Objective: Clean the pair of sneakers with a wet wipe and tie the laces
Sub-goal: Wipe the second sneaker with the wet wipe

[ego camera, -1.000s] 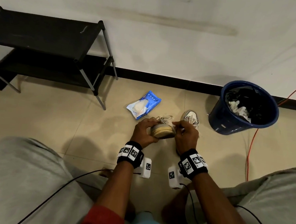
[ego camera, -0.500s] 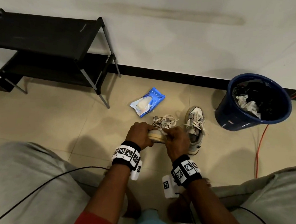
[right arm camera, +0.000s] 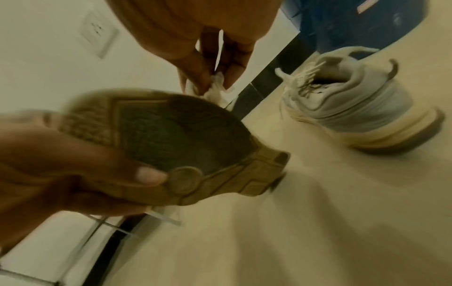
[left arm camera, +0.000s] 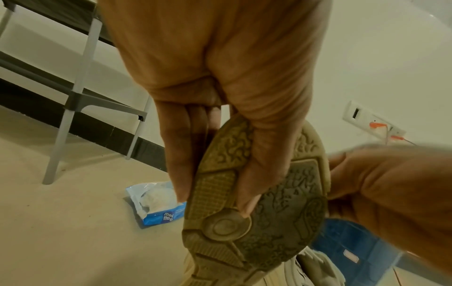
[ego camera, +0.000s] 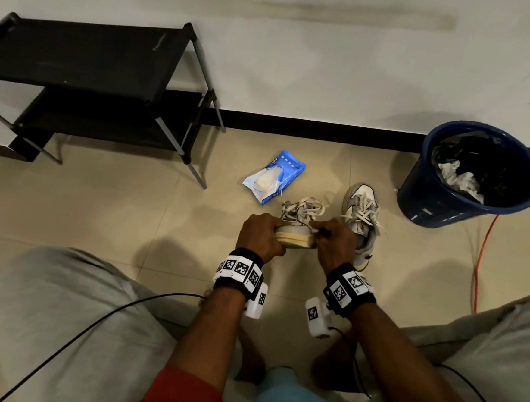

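Observation:
My left hand (ego camera: pixel 259 236) holds one pale sneaker (ego camera: pixel 294 236) above the floor, heel toward me, thumb lying across its tan sole (left arm camera: pixel 269 212). The loose laces (ego camera: pixel 304 206) hang at its far side. At the sneaker's right edge, my right hand (ego camera: pixel 333 240) pinches a small white wet wipe (right arm camera: pixel 215 85) between thumb and fingers. The second sneaker (ego camera: pixel 361 214) stands upright on the tiled floor just right of my hands, laces loose. It also shows in the right wrist view, the second sneaker (right arm camera: pixel 354 112).
A blue pack of wet wipes (ego camera: pixel 274 181) lies open on the floor beyond the sneakers. A blue bin (ego camera: pixel 478 175) with crumpled waste stands at the right by the wall, an orange cable (ego camera: pixel 481 253) beside it. A black shoe rack (ego camera: pixel 93 79) stands at the left.
The held sneaker has tipped, so I now see more of its heel edge and less of its sole. The right hand with the wipe stays at its right edge. My view has shifted slightly.

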{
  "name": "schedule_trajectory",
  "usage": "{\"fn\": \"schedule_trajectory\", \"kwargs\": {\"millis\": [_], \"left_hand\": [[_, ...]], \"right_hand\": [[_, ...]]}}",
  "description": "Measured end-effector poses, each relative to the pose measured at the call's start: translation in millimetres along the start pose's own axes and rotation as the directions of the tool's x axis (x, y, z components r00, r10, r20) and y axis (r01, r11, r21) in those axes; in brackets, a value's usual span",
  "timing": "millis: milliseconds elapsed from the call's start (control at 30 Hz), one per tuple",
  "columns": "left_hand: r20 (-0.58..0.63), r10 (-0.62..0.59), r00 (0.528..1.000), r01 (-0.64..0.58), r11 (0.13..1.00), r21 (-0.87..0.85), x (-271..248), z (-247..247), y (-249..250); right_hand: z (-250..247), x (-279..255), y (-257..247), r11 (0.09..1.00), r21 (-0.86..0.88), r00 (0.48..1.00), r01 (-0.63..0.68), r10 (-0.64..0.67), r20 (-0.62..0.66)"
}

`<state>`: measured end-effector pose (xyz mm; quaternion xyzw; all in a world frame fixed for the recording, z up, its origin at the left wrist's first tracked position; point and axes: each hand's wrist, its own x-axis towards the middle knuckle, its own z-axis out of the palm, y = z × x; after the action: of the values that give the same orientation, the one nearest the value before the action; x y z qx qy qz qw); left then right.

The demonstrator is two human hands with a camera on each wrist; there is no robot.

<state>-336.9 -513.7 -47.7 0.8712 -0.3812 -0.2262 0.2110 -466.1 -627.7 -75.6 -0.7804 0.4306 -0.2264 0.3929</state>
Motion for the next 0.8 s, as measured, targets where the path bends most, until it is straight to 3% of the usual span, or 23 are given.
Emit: {"fn": "schedule_trajectory", "kwargs": {"millis": [100, 200, 267, 333, 400, 467, 533, 600, 667, 700, 800], "left_hand": [[-0.002, -0.052, 0.999, 0.052, 0.998, -0.021, 4.5, -2.6, 0.7], [0.019, -0.075, 0.997, 0.075, 0.997, -0.028, 6.3, -3.3, -0.7], [0.017, -0.074, 0.997, 0.074, 0.997, -0.020, 5.3, -4.5, -0.4], [0.008, -0.068, 0.998, 0.068, 0.998, -0.011, 5.3, -4.5, -2.4], [-0.007, -0.057, 0.998, 0.057, 0.998, -0.021, 6.3, -5.2, -1.7], [-0.015, -0.066, 0.998, 0.065, 0.997, -0.030, 8.5, -4.9, 0.5], [-0.004, -0.091, 0.996, 0.091, 0.995, -0.050, 10.2, -3.8, 1.1], [0.015, -0.112, 0.994, 0.113, 0.992, -0.058, 12.3, -5.3, 2.0], [0.030, -0.122, 0.992, 0.123, 0.990, -0.068, 12.9, -6.1, 1.8], [0.023, -0.119, 0.993, 0.121, 0.990, -0.074, 12.9, -7.2, 0.7], [-0.021, -0.105, 0.994, 0.103, 0.989, -0.107, 13.1, -7.1, -9.5]], "right_hand": [[4.3, -15.6, -29.9, 0.975, 0.059, 0.976, 0.215, -0.217, 0.019], [5.7, -25.9, -34.7, 0.919, -0.025, 0.919, 0.394, -0.394, 0.021], [6.4, -16.2, -17.0, 0.941, -0.033, 0.941, 0.336, -0.337, -0.025], [5.6, -3.2, 4.0, 0.990, 0.054, 0.989, 0.128, -0.124, -0.074], [3.5, 0.5, 10.9, 0.996, 0.088, 0.997, 0.032, -0.026, -0.072], [4.3, -0.7, -4.1, 0.990, 0.085, 0.992, 0.108, -0.103, -0.069], [5.7, -11.6, -29.5, 0.961, 0.082, 0.965, 0.263, -0.261, -0.037], [8.6, -26.2, -45.1, 0.883, 0.005, 0.883, 0.469, -0.469, 0.027], [9.6, -25.8, -41.5, 0.807, -0.049, 0.809, 0.588, -0.586, 0.049], [10.8, -22.0, -34.8, 0.809, -0.051, 0.810, 0.586, -0.586, 0.018], [9.4, -10.1, -7.4, 0.920, -0.031, 0.911, 0.391, -0.392, -0.130]]}}
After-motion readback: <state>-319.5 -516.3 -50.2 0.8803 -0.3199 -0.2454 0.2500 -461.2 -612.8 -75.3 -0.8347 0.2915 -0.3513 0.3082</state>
